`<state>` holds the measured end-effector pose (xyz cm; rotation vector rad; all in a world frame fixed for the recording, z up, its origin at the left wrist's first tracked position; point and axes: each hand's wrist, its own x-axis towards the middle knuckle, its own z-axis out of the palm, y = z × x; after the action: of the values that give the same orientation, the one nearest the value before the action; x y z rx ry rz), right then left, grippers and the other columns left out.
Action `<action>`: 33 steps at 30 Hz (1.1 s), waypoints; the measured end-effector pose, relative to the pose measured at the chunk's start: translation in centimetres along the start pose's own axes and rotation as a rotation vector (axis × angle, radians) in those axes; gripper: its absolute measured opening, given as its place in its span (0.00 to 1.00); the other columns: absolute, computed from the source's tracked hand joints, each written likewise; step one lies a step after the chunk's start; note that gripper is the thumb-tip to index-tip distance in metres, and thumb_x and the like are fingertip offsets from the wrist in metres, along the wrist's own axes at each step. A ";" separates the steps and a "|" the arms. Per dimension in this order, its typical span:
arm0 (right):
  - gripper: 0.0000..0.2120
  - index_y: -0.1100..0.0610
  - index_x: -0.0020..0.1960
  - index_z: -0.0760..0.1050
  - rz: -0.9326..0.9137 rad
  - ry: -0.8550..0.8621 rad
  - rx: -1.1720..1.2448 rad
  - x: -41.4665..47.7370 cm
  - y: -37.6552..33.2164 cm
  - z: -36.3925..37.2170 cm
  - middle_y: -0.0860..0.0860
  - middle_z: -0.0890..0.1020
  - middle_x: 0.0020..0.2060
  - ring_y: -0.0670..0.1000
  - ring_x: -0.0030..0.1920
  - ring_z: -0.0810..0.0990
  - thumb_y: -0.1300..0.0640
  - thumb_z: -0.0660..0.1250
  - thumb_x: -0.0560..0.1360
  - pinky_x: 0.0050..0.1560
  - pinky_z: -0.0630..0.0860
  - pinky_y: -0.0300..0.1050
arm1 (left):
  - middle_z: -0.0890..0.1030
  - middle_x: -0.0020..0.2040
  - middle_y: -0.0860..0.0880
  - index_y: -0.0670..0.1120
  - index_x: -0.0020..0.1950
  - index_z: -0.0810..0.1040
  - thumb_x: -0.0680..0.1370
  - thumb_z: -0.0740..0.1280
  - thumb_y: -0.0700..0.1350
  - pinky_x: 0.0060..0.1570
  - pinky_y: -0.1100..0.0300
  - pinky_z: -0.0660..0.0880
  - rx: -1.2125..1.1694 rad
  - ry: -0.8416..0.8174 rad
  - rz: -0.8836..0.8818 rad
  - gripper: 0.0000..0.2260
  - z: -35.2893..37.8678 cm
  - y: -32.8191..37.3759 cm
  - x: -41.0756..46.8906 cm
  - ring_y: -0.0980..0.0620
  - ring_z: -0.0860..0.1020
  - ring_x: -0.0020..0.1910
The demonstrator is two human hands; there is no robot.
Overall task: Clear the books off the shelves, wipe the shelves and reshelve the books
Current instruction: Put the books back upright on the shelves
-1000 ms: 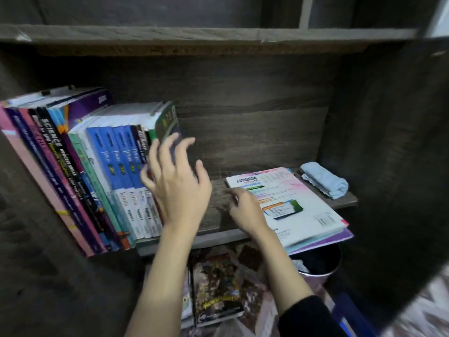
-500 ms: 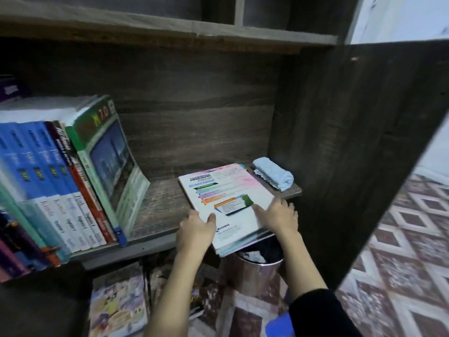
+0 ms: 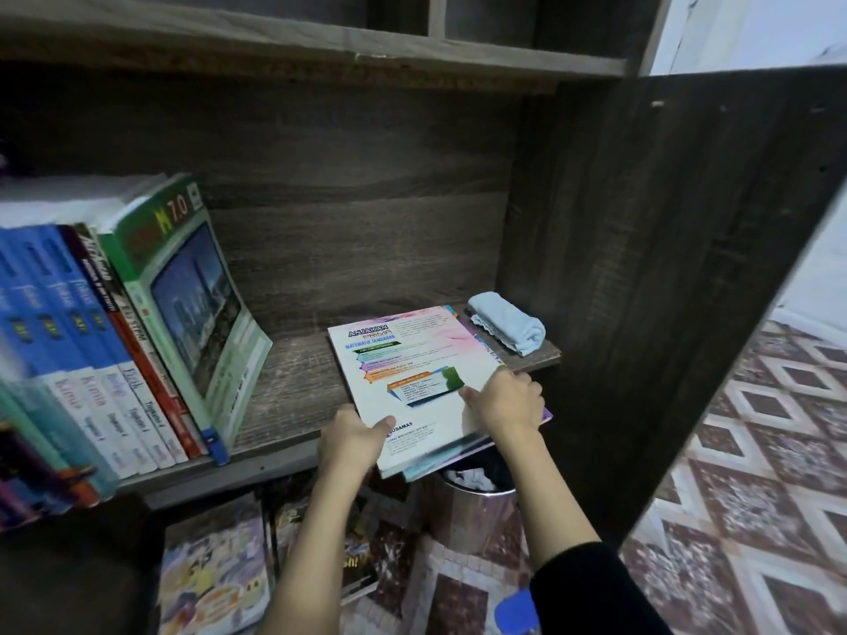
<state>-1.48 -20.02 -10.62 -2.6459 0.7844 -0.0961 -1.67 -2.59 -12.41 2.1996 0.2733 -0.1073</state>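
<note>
Judged midway: blue-spined upright textbooks [image 3: 91,341] shelved; left hand [image 3: 350,444] and right hand [image 3: 508,401] fingers grasp the pastel paper workbook stack [image 3: 412,359].

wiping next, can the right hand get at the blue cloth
Probably yes, once it lets go: the right hand grips the book stack, and the folded cloth lies just behind it on the shelf, nothing between.

Shiny metal bin [image 3: 458,520] standing on the floor at lower centre, crumpled white paper [image 3: 470,478] inside it, patterned floor tiles [image 3: 756,474] in maroon and white diamonds to the right, pale wall [image 3: 751,25] at upper right, small blue thing [image 3: 518,609] at the bottom edge, partly hidden.
</note>
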 end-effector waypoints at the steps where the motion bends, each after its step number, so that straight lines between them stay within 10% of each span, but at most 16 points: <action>1: 0.35 0.60 0.71 0.62 0.002 0.008 0.019 -0.1 0.0 -0.2 0.61 0.69 0.67 0.60 0.66 0.66 0.39 0.66 0.74 0.66 0.64 0.51 | 0.79 0.59 0.44 0.41 0.60 0.75 0.75 0.69 0.51 0.49 0.58 0.71 -0.024 -0.008 -0.019 0.18 -0.1 -0.1 0.1 0.42 0.76 0.58; 7: 0.45 0.58 0.72 0.57 0.036 -0.040 0.239 -0.3 0.2 -1.3 0.59 0.69 0.67 0.59 0.67 0.67 0.43 0.76 0.66 0.62 0.68 0.51 | 0.81 0.51 0.46 0.46 0.49 0.76 0.76 0.66 0.42 0.51 0.56 0.74 -0.409 -0.076 -0.077 0.03 -0.5 -0.4 0.6 0.46 0.78 0.48; 12: 0.18 0.63 0.52 0.75 0.162 -0.236 0.842 0.6 1.0 -2.1 0.58 0.81 0.46 0.55 0.42 0.80 0.55 0.75 0.69 0.34 0.74 0.44 | 0.81 0.54 0.41 0.38 0.56 0.77 0.79 0.64 0.41 0.55 0.51 0.75 -0.578 -0.060 -0.126 0.09 -2.4 -1.6 1.0 0.43 0.80 0.50; 15: 0.15 0.62 0.53 0.78 0.189 -0.463 1.183 0.5 1.1 -2.5 0.58 0.84 0.43 0.56 0.40 0.82 0.52 0.72 0.73 0.43 0.79 0.49 | 0.79 0.56 0.38 0.35 0.62 0.74 0.81 0.60 0.39 0.52 0.54 0.73 -0.541 -0.121 -0.150 0.12 -3.5 -2.3 1.2 0.42 0.78 0.51; 19: 0.30 0.54 0.58 0.79 0.112 -0.656 1.031 0.6 0.3 -1.4 0.55 0.84 0.53 0.57 0.58 0.80 0.36 0.74 0.64 0.65 0.72 0.56 | 0.79 0.58 0.38 0.36 0.63 0.74 0.82 0.59 0.39 0.53 0.53 0.73 -0.509 -0.166 -0.146 0.12 -4.1 -2.6 1.5 0.43 0.78 0.49; 22: 0.51 0.57 0.66 0.73 0.090 -0.626 0.880 1.5 0.2 0.0 0.55 0.82 0.57 0.57 0.62 0.77 0.33 0.79 0.49 0.62 0.75 0.53 | 0.79 0.59 0.39 0.37 0.63 0.73 0.82 0.59 0.39 0.53 0.53 0.74 -0.516 -0.145 -0.139 0.12 -4.1 -2.8 1.7 0.43 0.78 0.49; 25: 0.39 0.59 0.62 0.75 0.091 -0.643 0.873 1.1 -0.3 -0.2 0.59 0.83 0.54 0.60 0.62 0.77 0.45 0.81 0.57 0.47 0.78 0.48 | 0.78 0.59 0.39 0.38 0.64 0.72 0.82 0.58 0.38 0.53 0.53 0.73 -0.513 -0.108 -0.112 0.12 -4.0 -2.7 1.7 0.44 0.77 0.50; 29: 0.24 0.63 0.59 0.76 0.097 -0.720 0.932 0.6 -0.5 -0.6 0.59 0.83 0.52 0.59 0.55 0.82 0.62 0.77 0.65 0.64 0.73 0.57 | 0.77 0.60 0.39 0.38 0.65 0.72 0.82 0.58 0.37 0.50 0.55 0.72 -0.518 -0.066 -0.103 0.13 -4.2 -2.7 1.7 0.45 0.76 0.50; 33: 0.19 0.64 0.58 0.73 0.097 -0.702 0.970 -0.1 -1.0 -0.9 0.62 0.83 0.51 0.62 0.51 0.83 0.68 0.73 0.69 0.56 0.78 0.60 | 0.77 0.61 0.39 0.38 0.66 0.71 0.82 0.57 0.37 0.48 0.56 0.72 -0.519 -0.055 -0.114 0.13 -4.0 -2.9 1.9 0.45 0.76 0.49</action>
<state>-1.16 -19.52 -9.43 -1.5464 0.4385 0.3678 -0.61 2.60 -12.65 1.6638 0.3521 -0.1426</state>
